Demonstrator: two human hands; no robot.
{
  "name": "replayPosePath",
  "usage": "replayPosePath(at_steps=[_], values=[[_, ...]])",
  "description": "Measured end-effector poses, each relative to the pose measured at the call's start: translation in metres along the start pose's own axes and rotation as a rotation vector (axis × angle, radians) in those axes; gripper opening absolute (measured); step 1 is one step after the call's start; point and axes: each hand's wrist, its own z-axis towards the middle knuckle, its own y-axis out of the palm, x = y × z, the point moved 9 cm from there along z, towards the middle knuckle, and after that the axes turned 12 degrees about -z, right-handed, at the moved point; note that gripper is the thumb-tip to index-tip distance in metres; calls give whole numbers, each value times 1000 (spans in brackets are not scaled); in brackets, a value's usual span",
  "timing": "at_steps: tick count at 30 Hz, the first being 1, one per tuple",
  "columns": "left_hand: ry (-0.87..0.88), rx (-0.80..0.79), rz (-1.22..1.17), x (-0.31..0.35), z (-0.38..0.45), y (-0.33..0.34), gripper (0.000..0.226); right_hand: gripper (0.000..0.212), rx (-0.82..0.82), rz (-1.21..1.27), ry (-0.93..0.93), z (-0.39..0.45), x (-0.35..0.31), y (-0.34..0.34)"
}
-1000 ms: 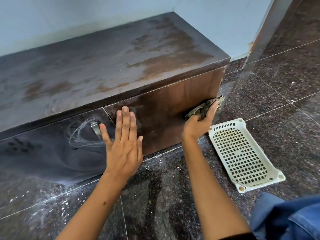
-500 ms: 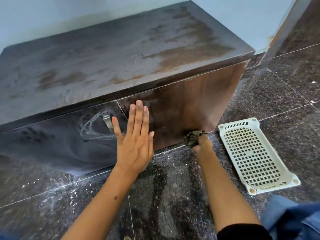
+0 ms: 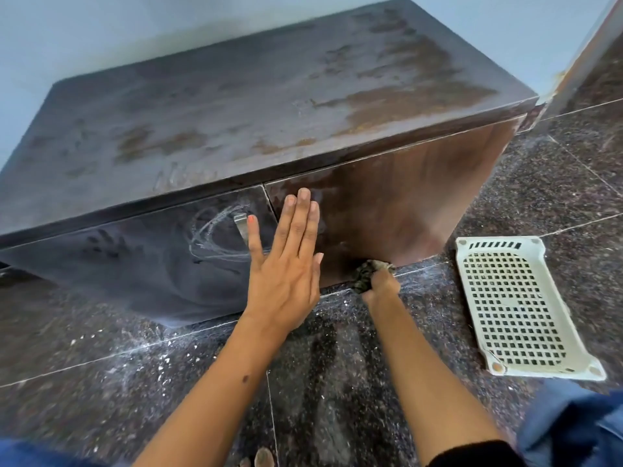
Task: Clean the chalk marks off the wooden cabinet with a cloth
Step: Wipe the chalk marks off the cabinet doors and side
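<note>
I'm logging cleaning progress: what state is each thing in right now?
left door: shut, chalk scribble remains
right door: shut, mostly wiped
cloth: bunched, at the right door's bottom edge
right hand: grips the cloth
left hand: flat on the cabinet front
plastic basket: upside down on floor

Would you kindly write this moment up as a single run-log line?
left hand: flat on cabinet front | right hand: grips cloth at door's bottom edge | chalk scribble: unwiped on left door | basket: on floor
</note>
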Motion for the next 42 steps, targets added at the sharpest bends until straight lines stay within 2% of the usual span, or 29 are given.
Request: replayPosePath(at_steps=[2, 4, 6, 7, 10, 14, 17, 19, 23, 29, 32, 37, 42], values=[[23, -11, -5, -2, -3, -4, 62, 32, -44, -6, 43, 27, 25, 17], [29, -21, -6, -7, -9, -6, 62, 35, -48, 23, 38, 1, 19, 27], [7, -23, 14, -17, -17, -9, 63, 38, 23, 96, -79, -45, -11, 25], [-9, -18, 20, -22, -20, -11, 63, 46, 53, 135, -173, -62, -27, 24], [-52, -4, -5, -32, -27, -16, 63, 68, 124, 140, -598, -125, -73, 23], [-77, 15, 11, -39, -32, -21, 64, 76, 227, -155, -1343, -221, -97, 39], [-78, 16, 18, -41, -34, -22, 63, 62, 270, -411, -1755, -244, -79, 54], [-74, 10, 16, -41, -33, -22, 63, 53, 294, -509, -1924, -238, -72, 55], [-66, 0, 18, -35, -29, -22, 63, 49, 261, -638, -2036, -219, -69, 52], [-73, 7, 21, -33, -29, -35, 63, 61, 290, -932, -2097, -190, -60, 39], [-71, 19, 36, -33, -29, -43, 62, 58, 290, -863, -2067, -206, -68, 43], [-66, 9, 66, -32, -32, -45, 63, 44, 386, -622, -2162, -258, -101, 55], [-54, -12, 69, -31, -30, -40, 64, 55, 361, -739, -2179, -233, -77, 54]])
